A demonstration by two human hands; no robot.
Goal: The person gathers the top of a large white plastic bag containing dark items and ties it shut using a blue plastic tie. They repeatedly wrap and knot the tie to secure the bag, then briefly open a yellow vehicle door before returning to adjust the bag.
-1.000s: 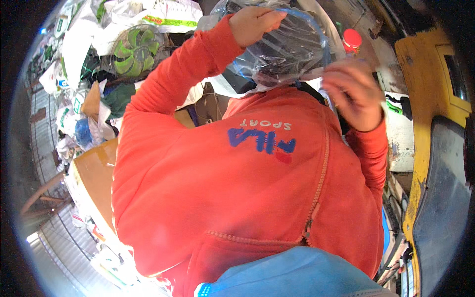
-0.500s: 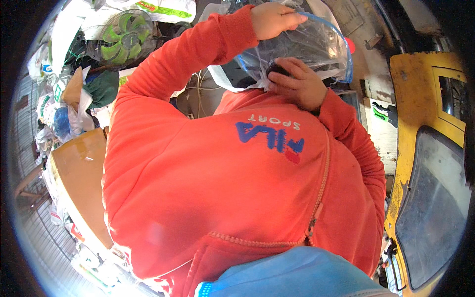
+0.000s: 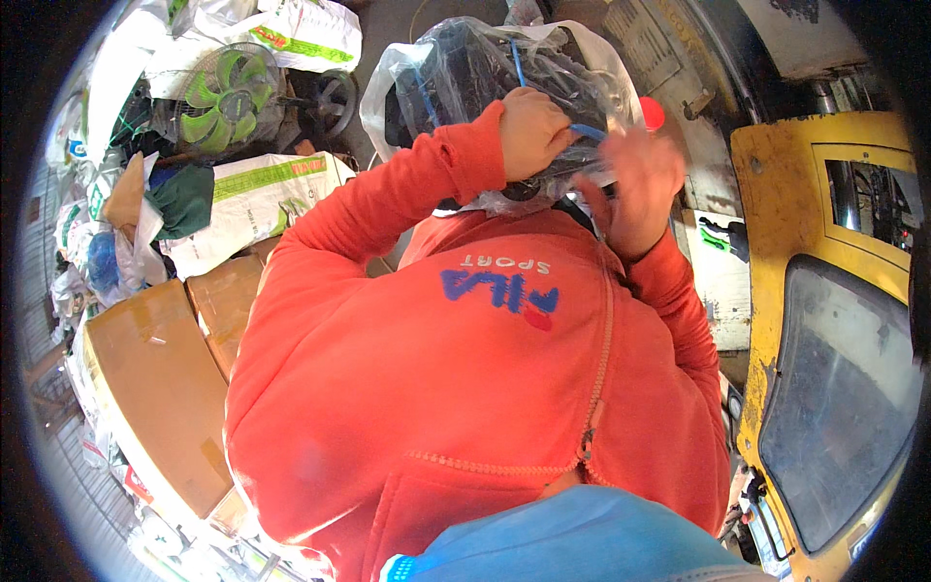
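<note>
My left hand [image 3: 532,134] is closed on the blue-edged rim of a clear plastic bag [image 3: 475,73]. The bag lies crumpled over dark things, whose kind I cannot make out through the film. Around it shows a white plastic liner or sack [image 3: 380,92] with a folded edge. To the right of the bag's blue edge is my right hand [image 3: 645,184], raised and smeared by motion. Its fingers are too blurred to show whether they hold anything.
Brown cardboard boxes [image 3: 155,388] stand at the left, with white-and-green printed sacks [image 3: 257,204] beyond them. A fan with green blades [image 3: 230,100] lies at the far left. At the right is a yellow metal frame with a window [image 3: 776,213]; a red round thing [image 3: 652,113] sits beside the bag.
My left hand has come down and nearer with the bag's blue edge, which is now bunched together. My right hand has moved right, and the dark round thing it held no longer shows.
</note>
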